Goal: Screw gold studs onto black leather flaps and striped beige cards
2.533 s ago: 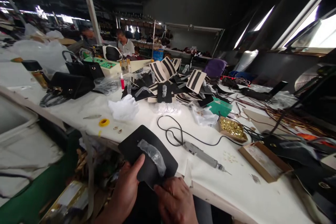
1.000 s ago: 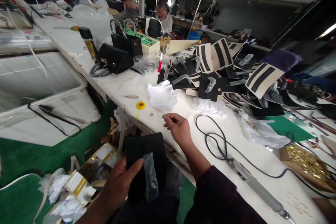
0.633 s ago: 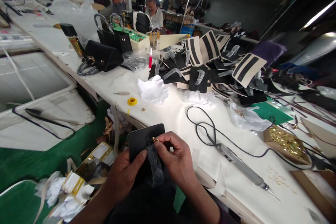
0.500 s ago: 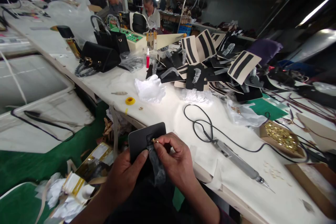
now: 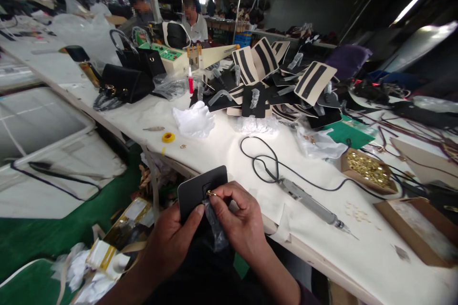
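Note:
My left hand (image 5: 171, 236) grips a black panel (image 5: 193, 189) with rounded corners, its thumb lying on the face. The panel is tilted up in front of the table's edge. With thumb and forefinger, my right hand (image 5: 238, 217) pinches a small gold metal fitting (image 5: 209, 193) against a strap-like outline on the panel. Clear plastic wrap (image 5: 215, 228) hangs down below the fitting between both hands. On the table to the right lies a grey electric screwdriver (image 5: 311, 205) with a black cord.
Striped and black panels (image 5: 257, 90) are heaped mid-table. Black handbags (image 5: 125, 83) stand at the left, near a red bottle (image 5: 190, 81) and yellow tape (image 5: 168, 137). A box of gold fittings (image 5: 368, 169) sits right. A white bin (image 5: 46, 128) borders the table. Two people sit farther back.
The camera view has turned a little, so the table things appear shifted left. Both hands keep their hold on the panel and the gold fitting, with only a slight shift.

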